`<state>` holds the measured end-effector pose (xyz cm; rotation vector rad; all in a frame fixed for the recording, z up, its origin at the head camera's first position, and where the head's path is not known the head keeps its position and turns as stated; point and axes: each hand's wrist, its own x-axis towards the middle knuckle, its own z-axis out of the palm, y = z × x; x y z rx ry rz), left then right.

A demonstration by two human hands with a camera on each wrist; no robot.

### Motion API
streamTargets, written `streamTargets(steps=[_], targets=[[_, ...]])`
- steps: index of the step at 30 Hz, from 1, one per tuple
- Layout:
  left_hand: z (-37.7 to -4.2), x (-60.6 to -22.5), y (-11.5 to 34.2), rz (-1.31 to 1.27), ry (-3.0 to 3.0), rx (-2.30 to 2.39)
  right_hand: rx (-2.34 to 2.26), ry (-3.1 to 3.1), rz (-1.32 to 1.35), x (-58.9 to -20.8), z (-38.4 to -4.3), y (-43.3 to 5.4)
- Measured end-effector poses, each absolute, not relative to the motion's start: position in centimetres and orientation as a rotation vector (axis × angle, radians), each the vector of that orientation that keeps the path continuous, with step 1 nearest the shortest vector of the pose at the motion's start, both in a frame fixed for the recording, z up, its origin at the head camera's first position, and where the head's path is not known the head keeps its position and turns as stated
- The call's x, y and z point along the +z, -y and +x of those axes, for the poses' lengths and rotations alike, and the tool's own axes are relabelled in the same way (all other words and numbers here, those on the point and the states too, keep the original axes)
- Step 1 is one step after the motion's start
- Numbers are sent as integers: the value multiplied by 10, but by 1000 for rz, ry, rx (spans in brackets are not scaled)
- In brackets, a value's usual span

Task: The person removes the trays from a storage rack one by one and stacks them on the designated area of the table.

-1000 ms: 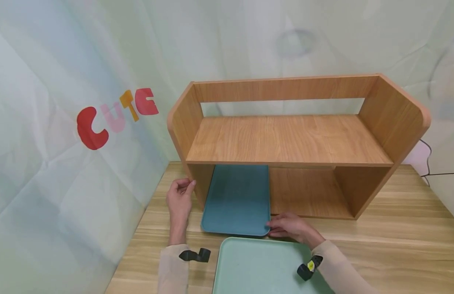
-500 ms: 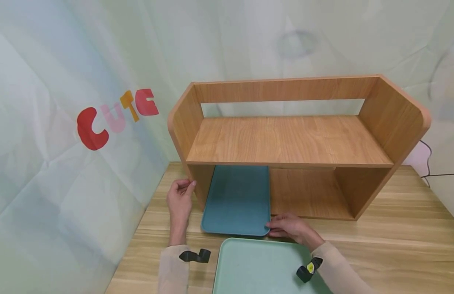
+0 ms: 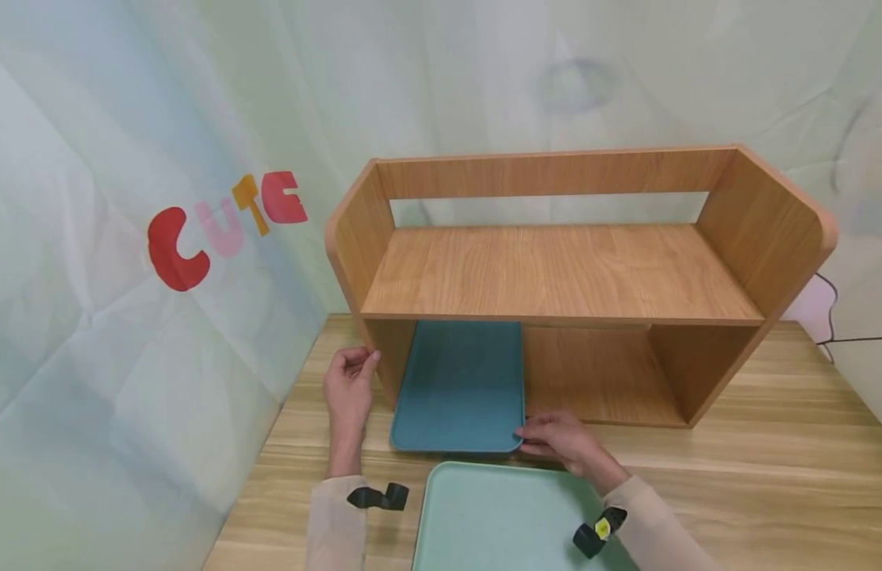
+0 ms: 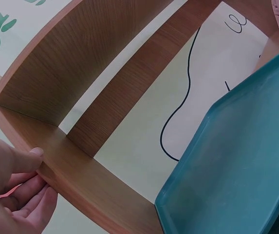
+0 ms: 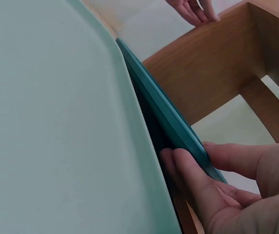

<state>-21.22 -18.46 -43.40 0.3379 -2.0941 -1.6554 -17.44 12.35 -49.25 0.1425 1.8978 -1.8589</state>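
Observation:
A teal-blue tray point(image 3: 458, 388) reaches into the left part of the lower level of a wooden shelf point(image 3: 562, 270), its front end sticking out past the shelf's front. My right hand point(image 3: 565, 440) pinches the tray's front right corner, thumb on top and fingers beneath, as the right wrist view shows. On the other side, my left hand point(image 3: 350, 388) holds the front edge of the shelf's left side panel point(image 4: 105, 200) between thumb and fingers. The tray's far end is hidden under the upper board.
A pale green tray point(image 3: 512, 515) lies on the wood-grain table point(image 3: 791, 476) just in front of the blue one, under my right wrist. Fabric with the coloured letters CUTE point(image 3: 180, 250) hangs at the left and back. A dark cable point(image 3: 858, 339) runs at the right.
The blue tray's front edge has shifted slightly farther in toward the shelf, my right hand moving with it. My left hand has stayed at the side panel.

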Motion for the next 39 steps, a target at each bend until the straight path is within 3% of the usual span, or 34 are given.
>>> streamTargets(steps=[26,39], targets=[[-212,-435,184,305,2080,-1668,-2042,-1901,271,-495,-169,-117],[-211,-433,184,298,2064,-1660,-2039,-1932,175,-485,-159,-137]])
